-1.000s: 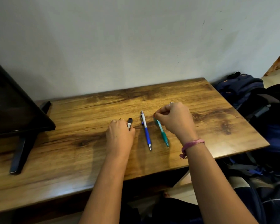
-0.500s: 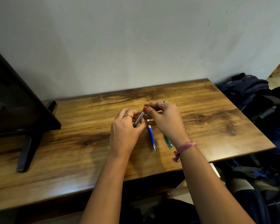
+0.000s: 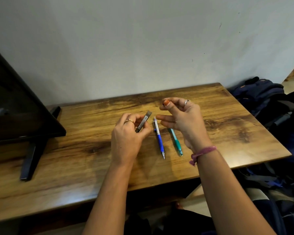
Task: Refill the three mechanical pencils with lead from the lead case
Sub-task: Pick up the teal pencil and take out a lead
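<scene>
Half a second ago both hands met at the lead case; now they have parted. At far left a dark monitor point(image 3: 15, 106) stands on the wooden table point(image 3: 236, 133). The left hand point(image 3: 127, 138) grips the lead case point(image 3: 143, 122), a slim dark box tilted up to the right above the table. The blue mechanical pencil point(image 3: 159, 139) and the teal mechanical pencil point(image 3: 176, 141) lie side by side, tips toward the person. The right hand point(image 3: 183, 119) hovers over them, thumb and forefinger pinched on something tiny, other fingers loose.
</scene>
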The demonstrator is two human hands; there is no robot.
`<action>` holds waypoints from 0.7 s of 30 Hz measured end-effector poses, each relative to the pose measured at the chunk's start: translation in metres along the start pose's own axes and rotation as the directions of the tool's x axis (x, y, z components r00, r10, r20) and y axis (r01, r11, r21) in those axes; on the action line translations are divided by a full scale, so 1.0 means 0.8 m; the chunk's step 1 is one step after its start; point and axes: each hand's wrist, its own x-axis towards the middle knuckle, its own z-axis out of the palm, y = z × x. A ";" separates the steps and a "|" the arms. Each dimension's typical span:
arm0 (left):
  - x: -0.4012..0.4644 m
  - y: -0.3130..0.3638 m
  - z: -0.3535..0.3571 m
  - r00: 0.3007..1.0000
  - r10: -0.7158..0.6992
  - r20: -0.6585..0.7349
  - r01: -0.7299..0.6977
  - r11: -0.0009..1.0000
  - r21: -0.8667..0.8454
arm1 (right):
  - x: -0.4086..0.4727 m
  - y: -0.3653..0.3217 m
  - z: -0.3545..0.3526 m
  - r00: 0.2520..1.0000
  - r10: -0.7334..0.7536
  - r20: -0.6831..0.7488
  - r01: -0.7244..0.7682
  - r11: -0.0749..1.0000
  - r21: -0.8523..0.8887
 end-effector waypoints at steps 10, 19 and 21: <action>0.008 -0.010 -0.004 0.977 -0.179 -0.120 0.171 0.983 -0.070 | -0.003 0.033 0.019 0.903 0.062 0.425 0.388 0.308 -0.869; 0.006 -0.007 -0.004 0.994 -0.028 -0.101 0.023 0.998 -0.052 | 0.001 0.033 0.018 0.870 0.085 0.486 0.435 0.334 -0.836; 0.005 -0.005 -0.006 0.996 0.020 -0.085 -0.027 0.997 -0.079 | 0.006 0.024 0.009 0.906 0.039 0.421 0.354 0.476 -0.805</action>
